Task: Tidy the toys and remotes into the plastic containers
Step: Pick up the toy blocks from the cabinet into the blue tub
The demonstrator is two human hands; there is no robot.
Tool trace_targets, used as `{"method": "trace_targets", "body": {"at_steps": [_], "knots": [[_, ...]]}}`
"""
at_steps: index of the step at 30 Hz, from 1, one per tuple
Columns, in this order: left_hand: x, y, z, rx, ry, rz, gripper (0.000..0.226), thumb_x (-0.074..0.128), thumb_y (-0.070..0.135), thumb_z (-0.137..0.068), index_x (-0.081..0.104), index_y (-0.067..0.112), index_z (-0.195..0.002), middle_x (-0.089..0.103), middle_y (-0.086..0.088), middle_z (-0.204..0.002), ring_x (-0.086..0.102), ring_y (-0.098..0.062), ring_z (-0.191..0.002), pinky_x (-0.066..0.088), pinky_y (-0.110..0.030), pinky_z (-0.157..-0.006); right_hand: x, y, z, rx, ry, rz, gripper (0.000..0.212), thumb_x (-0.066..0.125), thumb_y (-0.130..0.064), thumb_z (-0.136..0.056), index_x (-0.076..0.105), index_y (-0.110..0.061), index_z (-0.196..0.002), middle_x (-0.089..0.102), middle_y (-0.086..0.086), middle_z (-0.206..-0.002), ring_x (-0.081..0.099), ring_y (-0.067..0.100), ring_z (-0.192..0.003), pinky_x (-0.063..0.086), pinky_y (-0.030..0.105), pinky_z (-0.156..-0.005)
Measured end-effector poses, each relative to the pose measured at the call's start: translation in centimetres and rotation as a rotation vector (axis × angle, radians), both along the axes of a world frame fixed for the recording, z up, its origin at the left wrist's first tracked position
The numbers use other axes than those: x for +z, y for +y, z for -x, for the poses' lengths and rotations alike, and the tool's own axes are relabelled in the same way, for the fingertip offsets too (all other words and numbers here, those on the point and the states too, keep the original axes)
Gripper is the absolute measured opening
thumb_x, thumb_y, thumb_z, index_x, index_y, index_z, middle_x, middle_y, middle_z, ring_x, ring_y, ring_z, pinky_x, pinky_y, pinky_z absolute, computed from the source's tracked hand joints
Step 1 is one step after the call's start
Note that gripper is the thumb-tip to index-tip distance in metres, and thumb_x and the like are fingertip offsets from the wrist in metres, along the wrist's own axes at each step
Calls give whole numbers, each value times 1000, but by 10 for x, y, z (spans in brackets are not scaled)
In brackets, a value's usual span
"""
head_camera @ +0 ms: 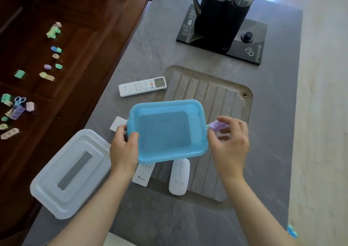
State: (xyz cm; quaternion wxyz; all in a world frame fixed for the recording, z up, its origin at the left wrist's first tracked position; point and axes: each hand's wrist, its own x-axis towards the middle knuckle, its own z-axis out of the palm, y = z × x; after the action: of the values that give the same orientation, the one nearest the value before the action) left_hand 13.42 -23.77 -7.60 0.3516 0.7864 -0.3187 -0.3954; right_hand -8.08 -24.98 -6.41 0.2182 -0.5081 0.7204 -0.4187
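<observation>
Gripping the tub [163, 132] by its left rim, the left hand [123, 146] had its thumb hooked over the edge. Right hand [231, 144] pinched a purple block [217, 126] between thumb and fingertips, just beside the tub's right rim. Tub was held tilted above a mouse [179, 177] and remote [143, 174].

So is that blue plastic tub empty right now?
Empty. The blue rectangular plastic tub shows only its bare floor; the purple toy block is outside its rim, pinched in the right hand.

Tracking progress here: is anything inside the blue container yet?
No, the blue container shows only its bare floor, and the right hand pinches the purple toy block outside its rim.
</observation>
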Motion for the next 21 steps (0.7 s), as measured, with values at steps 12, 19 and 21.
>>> {"method": "trace_targets", "body": {"at_steps": [12, 19, 21], "knots": [[-1, 1, 5, 11, -22, -13, 16, 47, 21, -90, 53, 35, -85, 62, 8, -84, 61, -14, -80, 53, -33, -61, -29, -41, 14, 5, 90, -224, 30, 56, -5, -85, 62, -17, -112, 49, 2, -125, 47, 21, -119, 43, 29, -89], [-2, 9, 4, 22, -24, -12, 16, 47, 21, -89, 55, 34, -87, 63, 9, -85, 61, -13, -80, 53, -33, -62, -84, -30, 23, 488, 353, -659, 59, 58, -17, -87, 38, -27, -142, 24, 4, -155, 20, 26, -141, 42, 43, -98], [-3, 12, 4, 8, -22, -14, 16, 48, 22, -89, 55, 37, -87, 63, 10, -85, 61, -11, -80, 54, -29, -60, -88, -24, 20, 496, 399, -657, 58, 62, -21, -83, 42, -28, -137, 36, 1, -146, 31, 25, -133, 48, 40, -85]]}}
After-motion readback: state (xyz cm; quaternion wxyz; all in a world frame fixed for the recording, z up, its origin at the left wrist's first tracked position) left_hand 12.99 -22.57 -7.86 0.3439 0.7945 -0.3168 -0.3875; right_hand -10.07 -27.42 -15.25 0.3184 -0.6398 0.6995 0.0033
